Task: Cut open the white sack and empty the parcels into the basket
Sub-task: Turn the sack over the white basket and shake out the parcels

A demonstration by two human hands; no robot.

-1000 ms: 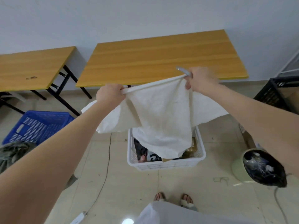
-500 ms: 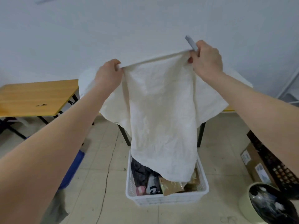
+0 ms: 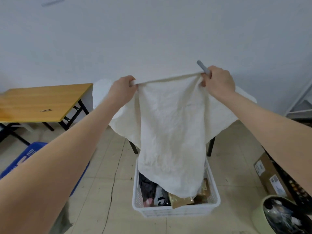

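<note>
I hold the white sack [image 3: 170, 132] up by its top edge, stretched between both hands, and it hangs limp with its lower end dipping into the white basket [image 3: 175, 211] on the floor. My left hand [image 3: 124, 89] grips the left end of the edge. My right hand [image 3: 218, 81] grips the right end together with a grey cutter [image 3: 202, 65] that sticks up from the fist. Several parcels [image 3: 180, 200], black, white and brown, lie in the basket, partly hidden by the sack.
A wooden table [image 3: 42, 102] stands at the left, a second table is hidden behind the sack. A blue crate [image 3: 25, 159] sits at the lower left. A cardboard box [image 3: 268, 174], a black crate and a green bin [image 3: 285, 215] with a black liner stand at the right.
Both hands lifted the sack higher over the basket, then came down a little. The sack now covers the table behind it. My view has tilted up toward the wall.
</note>
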